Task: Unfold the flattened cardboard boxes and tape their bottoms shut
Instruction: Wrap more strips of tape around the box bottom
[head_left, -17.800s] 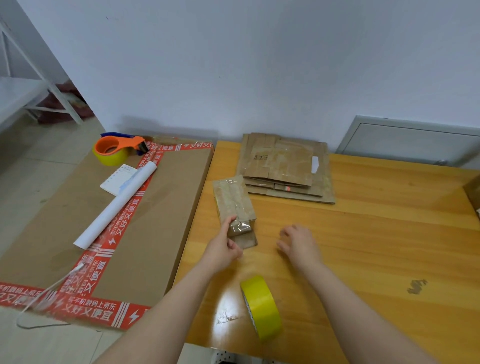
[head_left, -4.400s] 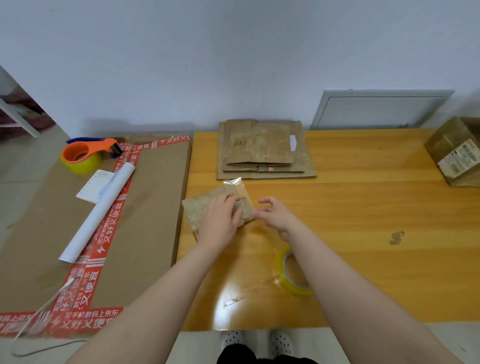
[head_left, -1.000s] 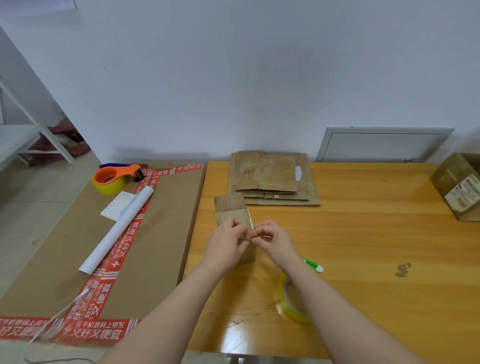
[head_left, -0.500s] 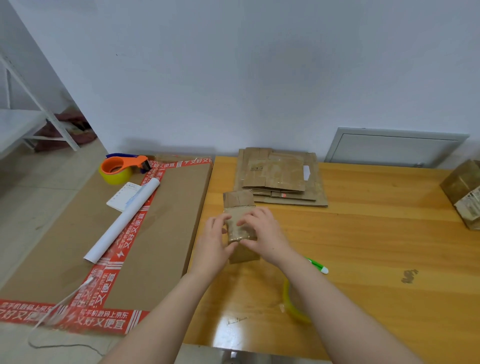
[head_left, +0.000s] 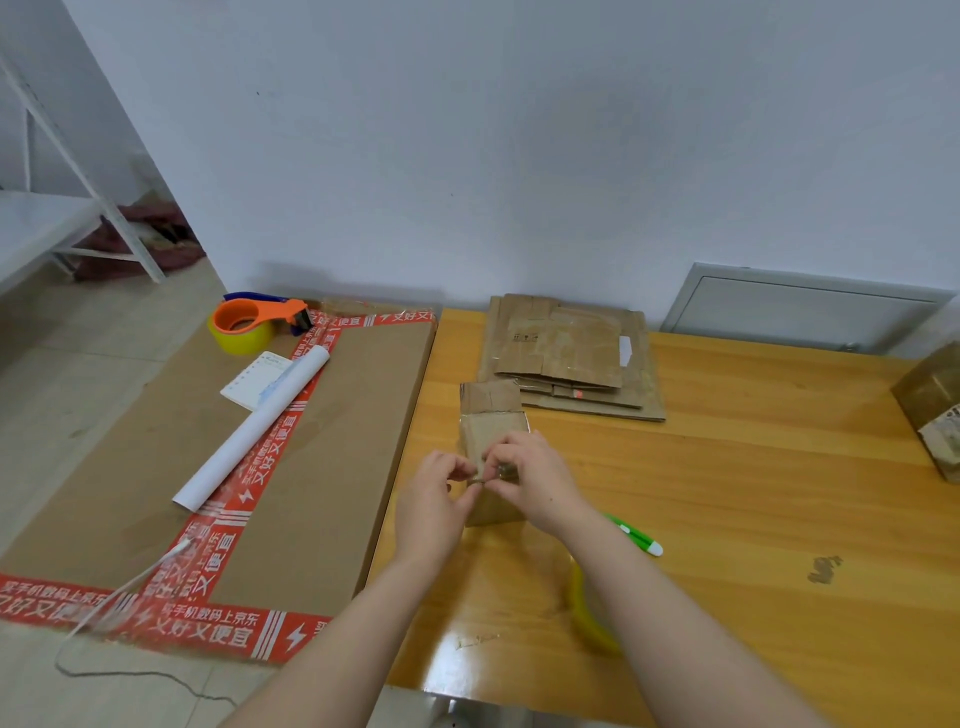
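Head view: the small cardboard box (head_left: 491, 434) lies on the wooden tabletop (head_left: 753, 493) just in front of the stack of flattened cardboard boxes (head_left: 571, 358), with a flap showing at its far end. The left hand (head_left: 434, 491) and right hand (head_left: 535, 478) meet over its near half. Each grip is a thumb-and-finger pinch on the box; whether on a flap edge or a tape end cannot be told.

Judgement: this box is mid-process, with no sealed bottom visible. The stack, several pieces deep, remains to be done. One labelled box (head_left: 935, 410), seemingly erected, stands well right of the stack.

A yellow tape roll (head_left: 592, 618) lies well in front of the stack, partly under the right forearm, with a green pen (head_left: 636, 538) near it. Left of the stack, a large flat carton (head_left: 311, 441) carries a tape dispenser (head_left: 254, 322) and a paper roll (head_left: 254, 431). Behind the stack are a pale wall and a grey panel (head_left: 800, 306).
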